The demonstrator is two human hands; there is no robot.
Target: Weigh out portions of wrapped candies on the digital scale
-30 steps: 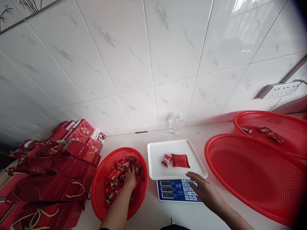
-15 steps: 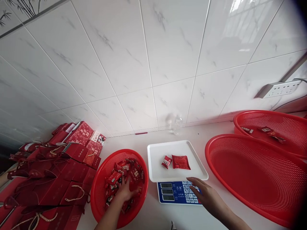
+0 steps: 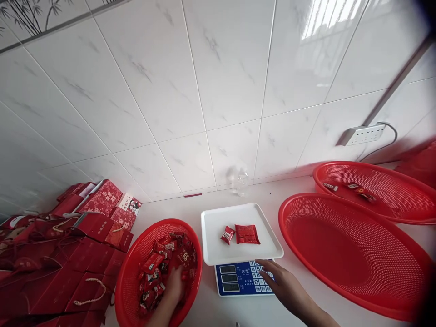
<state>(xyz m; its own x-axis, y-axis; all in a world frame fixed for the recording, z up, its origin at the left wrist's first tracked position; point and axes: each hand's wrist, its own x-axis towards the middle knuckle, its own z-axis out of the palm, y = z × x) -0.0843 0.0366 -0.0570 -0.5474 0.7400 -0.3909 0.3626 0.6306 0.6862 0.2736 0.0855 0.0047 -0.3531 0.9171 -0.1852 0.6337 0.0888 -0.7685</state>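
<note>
My left hand (image 3: 175,282) reaches down into a round red plastic basket (image 3: 124,277) of small red wrapped packets (image 3: 152,262). Its fingertips are hidden among the packets, so I cannot see what they grip. Over the keypad of a blue digital scale (image 3: 245,287) hovers my right hand (image 3: 284,280), fingers stretched out and holding nothing. The scale's white tray (image 3: 218,256) carries a small red packet (image 3: 227,235) and a larger flat red packet (image 3: 247,234), side by side.
Red gift boxes (image 3: 91,254) with cord handles are stacked at the left. Two large red baskets stand at the right: the nearer basket (image 3: 327,254) and the farther basket (image 3: 402,190), which has a few packets. A clear plastic object (image 3: 242,181) and a socket strip (image 3: 364,134) are by the wall.
My left hand has pushed deeper into the packets, and its spread fingers have dropped from sight. My right hand stays near the keypad. The whole view has shifted slightly to the right.
</note>
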